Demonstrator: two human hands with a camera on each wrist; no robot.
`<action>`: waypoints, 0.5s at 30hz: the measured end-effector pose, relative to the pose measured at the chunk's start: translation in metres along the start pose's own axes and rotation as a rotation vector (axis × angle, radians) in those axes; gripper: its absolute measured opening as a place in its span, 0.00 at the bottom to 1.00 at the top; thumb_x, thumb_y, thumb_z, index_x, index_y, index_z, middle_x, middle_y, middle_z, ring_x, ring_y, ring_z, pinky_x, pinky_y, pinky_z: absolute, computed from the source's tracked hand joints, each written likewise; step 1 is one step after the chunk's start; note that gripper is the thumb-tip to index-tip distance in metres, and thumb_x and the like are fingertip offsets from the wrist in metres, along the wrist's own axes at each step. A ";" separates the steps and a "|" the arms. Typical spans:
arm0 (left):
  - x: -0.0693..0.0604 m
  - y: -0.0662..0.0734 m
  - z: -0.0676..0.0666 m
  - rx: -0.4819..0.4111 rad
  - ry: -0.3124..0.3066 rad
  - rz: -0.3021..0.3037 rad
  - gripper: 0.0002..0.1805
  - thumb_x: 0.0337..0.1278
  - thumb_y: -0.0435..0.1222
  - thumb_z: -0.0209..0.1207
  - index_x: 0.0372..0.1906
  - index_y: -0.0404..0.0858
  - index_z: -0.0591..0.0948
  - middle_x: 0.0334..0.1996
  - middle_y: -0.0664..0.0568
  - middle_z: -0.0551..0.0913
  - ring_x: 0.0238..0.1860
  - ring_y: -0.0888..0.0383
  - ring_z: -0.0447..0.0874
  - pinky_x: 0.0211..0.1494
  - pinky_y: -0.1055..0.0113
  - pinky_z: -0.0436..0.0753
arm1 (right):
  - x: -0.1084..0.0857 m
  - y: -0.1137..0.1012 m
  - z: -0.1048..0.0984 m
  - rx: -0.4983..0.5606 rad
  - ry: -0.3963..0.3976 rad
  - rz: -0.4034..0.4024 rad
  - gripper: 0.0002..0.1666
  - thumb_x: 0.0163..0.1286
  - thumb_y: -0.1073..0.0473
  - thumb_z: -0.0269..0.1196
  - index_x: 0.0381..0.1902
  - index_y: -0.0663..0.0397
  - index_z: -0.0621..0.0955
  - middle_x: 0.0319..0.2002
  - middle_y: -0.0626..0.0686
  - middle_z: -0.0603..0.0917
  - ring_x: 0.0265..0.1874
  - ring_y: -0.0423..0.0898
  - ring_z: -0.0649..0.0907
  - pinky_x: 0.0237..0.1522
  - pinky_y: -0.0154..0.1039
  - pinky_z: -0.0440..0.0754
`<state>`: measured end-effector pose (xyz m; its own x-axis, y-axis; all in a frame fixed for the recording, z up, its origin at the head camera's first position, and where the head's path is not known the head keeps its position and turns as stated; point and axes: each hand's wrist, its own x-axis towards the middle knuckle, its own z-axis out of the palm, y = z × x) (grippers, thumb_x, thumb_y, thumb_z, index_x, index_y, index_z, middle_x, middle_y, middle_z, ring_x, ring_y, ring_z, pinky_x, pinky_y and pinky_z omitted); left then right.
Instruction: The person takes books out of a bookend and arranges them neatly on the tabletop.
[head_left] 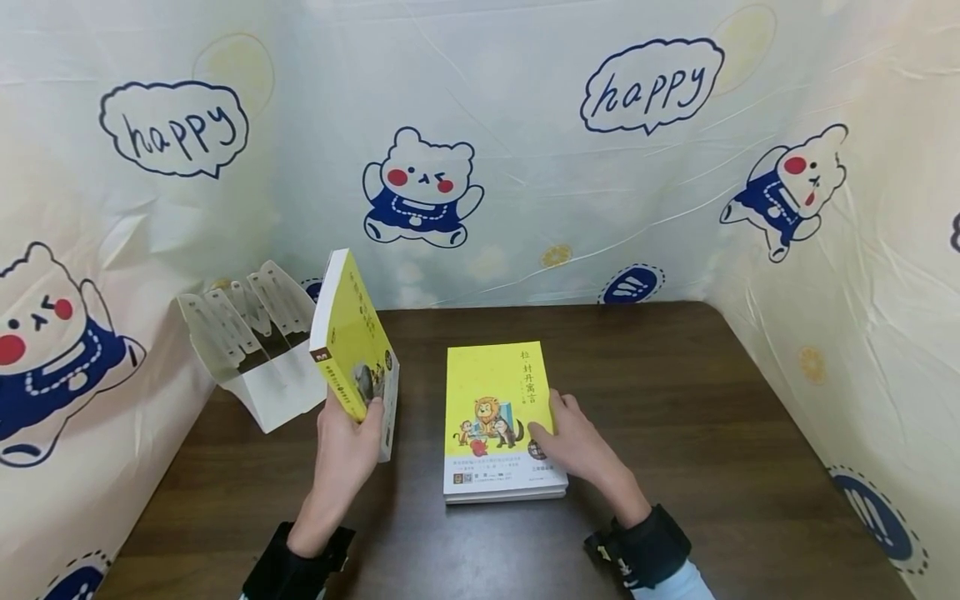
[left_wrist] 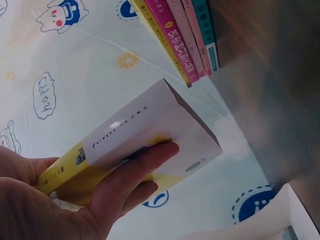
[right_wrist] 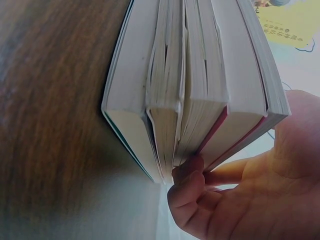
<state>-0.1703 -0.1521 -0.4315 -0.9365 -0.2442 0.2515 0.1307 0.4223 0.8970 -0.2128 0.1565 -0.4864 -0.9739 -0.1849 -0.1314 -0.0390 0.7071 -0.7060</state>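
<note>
A thick yellow-and-white book point(head_left: 352, 333) stands upright and tilted in my left hand point(head_left: 345, 446), which grips its lower part. The left wrist view shows the fingers point(left_wrist: 135, 172) lying along the white part of this book point(left_wrist: 125, 125). A stack of books point(right_wrist: 190, 90) lies flat on the table, topped by a yellow book point(head_left: 487, 375) with cartoon animals on its cover. My right hand point(head_left: 577, 437) holds the stack's right side, thumb on the top cover, fingers curled against the page edges. Yellow, pink and teal spines point(left_wrist: 180, 45) show in the left wrist view.
A white file rack point(head_left: 281, 383) with slotted dividers stands at the back left, behind the raised book. The dark wooden table point(head_left: 660, 367) ends at a cloth backdrop point(head_left: 525, 208) printed with bears, which runs along the back and both sides.
</note>
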 end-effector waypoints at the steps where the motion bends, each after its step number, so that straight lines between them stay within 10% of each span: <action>1: 0.000 0.001 0.000 0.003 -0.003 -0.002 0.31 0.71 0.24 0.54 0.75 0.34 0.61 0.69 0.30 0.72 0.66 0.32 0.76 0.53 0.31 0.81 | 0.000 0.000 0.000 0.003 -0.001 0.000 0.46 0.78 0.50 0.63 0.82 0.64 0.59 0.70 0.65 0.69 0.55 0.56 0.77 0.53 0.51 0.78; 15: 0.001 0.009 0.003 -0.002 -0.033 0.000 0.28 0.71 0.25 0.55 0.72 0.33 0.63 0.66 0.31 0.75 0.64 0.34 0.78 0.53 0.31 0.81 | 0.000 0.001 0.000 -0.004 -0.001 0.001 0.46 0.78 0.49 0.63 0.82 0.65 0.58 0.71 0.65 0.68 0.56 0.56 0.77 0.55 0.53 0.78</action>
<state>-0.1710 -0.1458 -0.4244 -0.9469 -0.2153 0.2390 0.1310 0.4203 0.8979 -0.2132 0.1567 -0.4870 -0.9737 -0.1849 -0.1329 -0.0389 0.7099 -0.7033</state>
